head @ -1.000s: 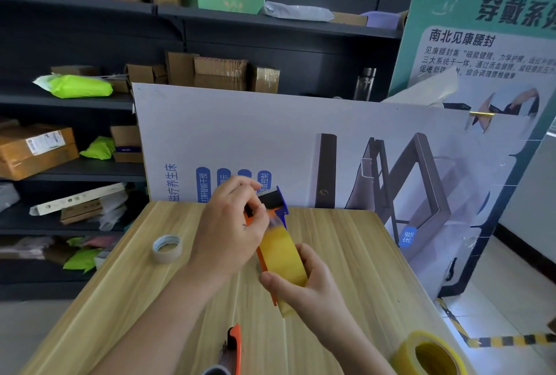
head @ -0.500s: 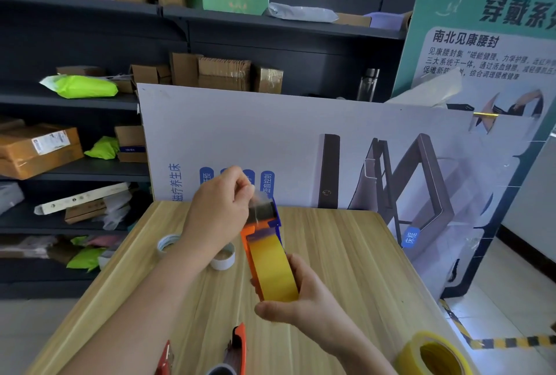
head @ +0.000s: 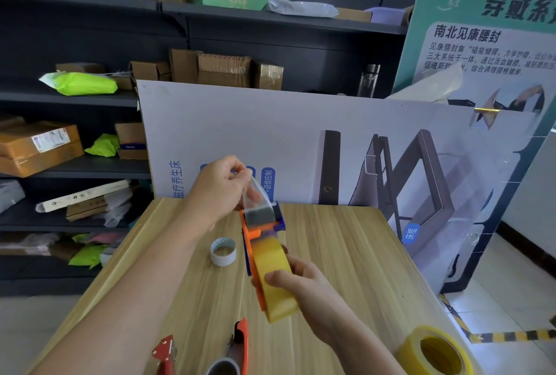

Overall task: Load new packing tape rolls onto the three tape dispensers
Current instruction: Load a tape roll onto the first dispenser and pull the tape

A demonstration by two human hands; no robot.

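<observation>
Above the wooden table (head: pixel 346 254) I hold an orange and blue tape dispenser (head: pixel 264 224) with a yellow tape roll (head: pixel 275 281) mounted on it. My right hand (head: pixel 304 287) grips the roll and the dispenser from the right side. My left hand (head: pixel 219 188) pinches the clear free end of the tape (head: pixel 255 197), which is stretched up over the dispenser's front. Two more dispensers, one orange (head: pixel 240 341) and one red (head: pixel 165 350), lie at the near edge, partly cut off. A spare yellow roll (head: pixel 433 353) sits at the near right corner.
An empty white cardboard core (head: pixel 223 251) stands on the table left of the dispenser. A large printed board (head: pixel 301 140) leans upright behind the table. Dark shelves (head: pixel 75 98) with boxes and bags fill the left and back. A teal poster (head: pixel 487 29) stands at right.
My left hand has pulled the tape end further up and away from the dispenser's front. The dispenser and roll have shifted slightly, and the white core has come fully into view.
</observation>
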